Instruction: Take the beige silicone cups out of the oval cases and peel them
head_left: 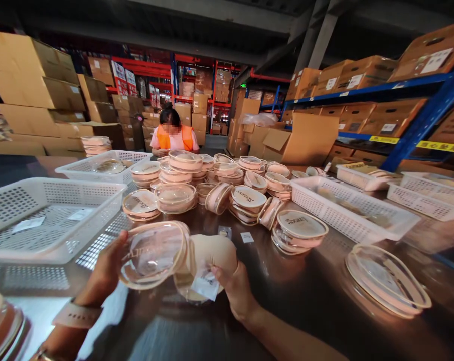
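From the head view I have both hands over a dark, glossy metal table point(305, 296). My left hand point(112, 263) grips a round clear-plastic case with pale pink sides and cream trim point(155, 253) by its left edge, the thumb at the rim and the other fingers mostly hidden. My right hand point(236, 291) pinches a smooth beige moulded cup point(217, 250), thumb pressed on its front, remaining fingers out of sight behind; a small white printed slip point(206, 286) hangs just below the thumb tip. The cup is right beside the case; whether they touch I cannot tell. At left, a white perforated plastic basket point(53, 195) contains two white paper slips point(28, 224), and a smaller white plastic basket point(87, 176) behind it holds a clear case. At right, a long white plastic basket point(324, 209) holds blurred beige pieces. Stacks of pink-sided cases point(177, 194) crowd the middle, with a person in an orange vest point(174, 138) beyond. My widest open room runs from the right forearm to a lone low clear case point(388, 281); leftward, the near basket's edge stands close to my hand.
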Tool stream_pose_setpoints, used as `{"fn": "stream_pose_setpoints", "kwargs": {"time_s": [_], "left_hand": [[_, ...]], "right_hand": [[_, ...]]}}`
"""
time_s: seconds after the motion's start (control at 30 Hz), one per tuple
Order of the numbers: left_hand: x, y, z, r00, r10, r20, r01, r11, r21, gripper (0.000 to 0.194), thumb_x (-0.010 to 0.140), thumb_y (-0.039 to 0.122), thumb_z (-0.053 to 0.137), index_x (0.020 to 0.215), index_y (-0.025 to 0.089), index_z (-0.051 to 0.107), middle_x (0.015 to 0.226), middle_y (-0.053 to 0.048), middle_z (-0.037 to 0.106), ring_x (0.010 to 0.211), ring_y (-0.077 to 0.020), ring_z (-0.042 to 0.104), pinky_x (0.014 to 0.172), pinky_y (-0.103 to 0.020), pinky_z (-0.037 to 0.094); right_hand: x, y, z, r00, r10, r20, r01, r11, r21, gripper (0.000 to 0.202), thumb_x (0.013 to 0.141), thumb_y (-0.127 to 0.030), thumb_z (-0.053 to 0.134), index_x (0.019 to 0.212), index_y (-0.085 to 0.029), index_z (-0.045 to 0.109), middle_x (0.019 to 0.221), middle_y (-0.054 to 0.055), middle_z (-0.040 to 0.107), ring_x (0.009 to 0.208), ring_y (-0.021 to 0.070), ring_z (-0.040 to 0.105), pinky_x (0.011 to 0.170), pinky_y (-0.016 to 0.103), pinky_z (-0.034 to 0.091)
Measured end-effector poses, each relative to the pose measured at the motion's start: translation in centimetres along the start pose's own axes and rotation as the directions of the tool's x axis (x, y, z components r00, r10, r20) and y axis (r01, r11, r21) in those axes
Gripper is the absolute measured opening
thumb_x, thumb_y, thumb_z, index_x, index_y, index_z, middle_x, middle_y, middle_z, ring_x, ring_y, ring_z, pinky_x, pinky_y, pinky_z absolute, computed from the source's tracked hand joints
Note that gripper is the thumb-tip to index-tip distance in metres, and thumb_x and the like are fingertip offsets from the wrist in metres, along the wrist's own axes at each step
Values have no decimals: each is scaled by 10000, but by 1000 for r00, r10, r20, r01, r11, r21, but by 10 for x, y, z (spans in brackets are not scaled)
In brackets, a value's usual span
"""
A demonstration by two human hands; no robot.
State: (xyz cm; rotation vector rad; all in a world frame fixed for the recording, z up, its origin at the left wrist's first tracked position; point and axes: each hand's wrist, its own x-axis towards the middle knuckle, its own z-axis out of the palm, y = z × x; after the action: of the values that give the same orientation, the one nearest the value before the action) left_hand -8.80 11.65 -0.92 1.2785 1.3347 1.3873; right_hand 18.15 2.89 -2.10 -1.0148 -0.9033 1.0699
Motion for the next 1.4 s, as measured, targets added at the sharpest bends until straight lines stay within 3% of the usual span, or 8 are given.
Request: {"fn": "stream_pose_setpoints", "kwargs": {"time_s": [0.17, 0.3, 0.47, 0.67, 0.87, 1.07, 1.23, 1.4], "left_hand": [[5, -7, -3, 949, 293, -116, -254, 929, 268, 481, 756, 491, 660, 1134, 192, 666, 1346, -145, 570, 1336, -419, 385, 1112, -612, 257], [-29, -8, 30, 759, 543, 359, -641, 718, 271, 463, 809, 302, 646, 1269, 291, 596, 1447, -72, 485, 1329, -327, 438, 1117, -479, 361], [-57, -1, 43, 573, 438, 693, -679, 727, 102, 506, 879, 251, 570, 1365, 364, 490, 1509, -61, 399, 1350, -288, 420, 1102, -412, 382], [-56, 1, 44, 681, 374, 630, -450, 892, -43, 370, 774, 301, 688, 1143, 284, 691, 1341, -102, 594, 1218, -305, 557, 1028, -406, 450], [-56, -1, 55, 976, 4, 219, 27, 990, -139, 328, 712, 513, 701, 718, 192, 634, 668, -8, 655, 621, -196, 633, 575, -306, 548], [-67, -6, 76, 917, -181, 355, 263, 944, -197, 562, 611, 463, 808, 1051, 205, 573, 914, -31, 687, 791, -206, 668, 704, -315, 546], [-83, -16, 87, 774, -382, 504, 506, 852, -132, 483, 687, 450, 753, 1061, 186, 596, 714, 5, 655, 668, -168, 623, 616, -266, 481], [-83, -18, 90, 760, -415, 499, 580, 780, -234, 451, 665, 331, 734, 1074, 193, 605, 681, 21, 631, 616, -155, 599, 595, -262, 454]], "right_hand": [[0, -3, -2, 973, 109, 205, -130, 987, 92, 579, 614, -412, 819, 1087, -125, 647, 1002, 117, 725, 897, 274, 679, 819, 398, 532], [-1, -6, -2, 851, 211, 481, -324, 932, 164, 594, 619, -345, 803, 1145, -140, 617, 976, 83, 718, 826, 211, 672, 773, 324, 512], [8, -9, -9, 701, 272, 659, -465, 876, 132, 742, 561, -285, 830, 1241, -175, 554, 1102, 95, 673, 951, 230, 653, 828, 320, 483], [15, -3, -20, 500, 370, 783, -452, 883, -129, 939, 479, -272, 879, 1329, -211, 485, 1093, 83, 666, 913, 207, 644, 764, 283, 504], [17, 16, -24, 675, 375, 635, -122, 906, -406, 557, 654, -229, 732, 1195, -169, 615, 825, 6, 676, 676, 134, 591, 611, 225, 456], [18, 10, -20, 780, 270, 565, 198, 750, -631, 367, 739, -124, 602, 1092, -168, 692, 950, 33, 721, 844, 200, 644, 702, 263, 465], [11, 3, -15, 644, 231, 729, 495, 600, -628, 157, 831, -139, 622, 953, -159, 719, 819, 13, 717, 756, 154, 643, 693, 225, 457], [-7, -9, -11, 596, -60, 801, 803, 66, -592, 207, 914, -237, 557, 1096, -183, 636, 1041, 78, 684, 893, 206, 605, 731, 305, 432]]}}
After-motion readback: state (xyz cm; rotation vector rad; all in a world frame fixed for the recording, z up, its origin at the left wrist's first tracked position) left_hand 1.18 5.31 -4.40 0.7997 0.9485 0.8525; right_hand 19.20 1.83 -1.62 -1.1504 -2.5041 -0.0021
